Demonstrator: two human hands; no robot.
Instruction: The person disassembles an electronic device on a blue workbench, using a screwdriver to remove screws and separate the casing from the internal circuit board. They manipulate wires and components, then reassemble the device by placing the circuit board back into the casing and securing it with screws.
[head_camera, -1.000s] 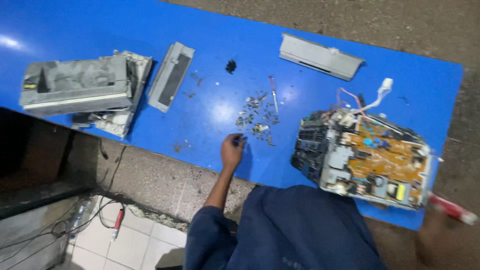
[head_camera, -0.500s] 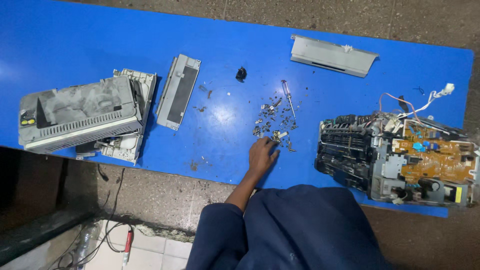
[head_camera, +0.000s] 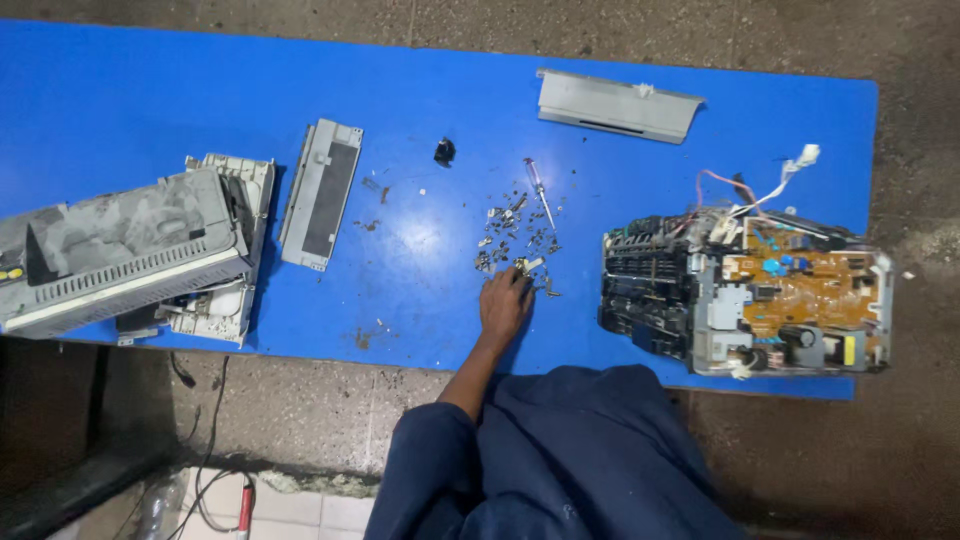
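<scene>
At 9 o'clock on the blue table (head_camera: 120, 90) lie the grey printer housing (head_camera: 120, 250) and a flat grey panel (head_camera: 320, 195). Since 1 second ago the view has swung, and the left hand (head_camera: 505, 300) has slid further into the pile of screws (head_camera: 515, 240) at centre, apparently sorting. Fingers curled on them; pinch unclear. Right hand unseen. The stripped printer chassis (head_camera: 745, 295) sits at 3 o'clock.

Bare tabletop (head_camera: 420, 290) left of screws (head_camera: 515, 235)
</scene>
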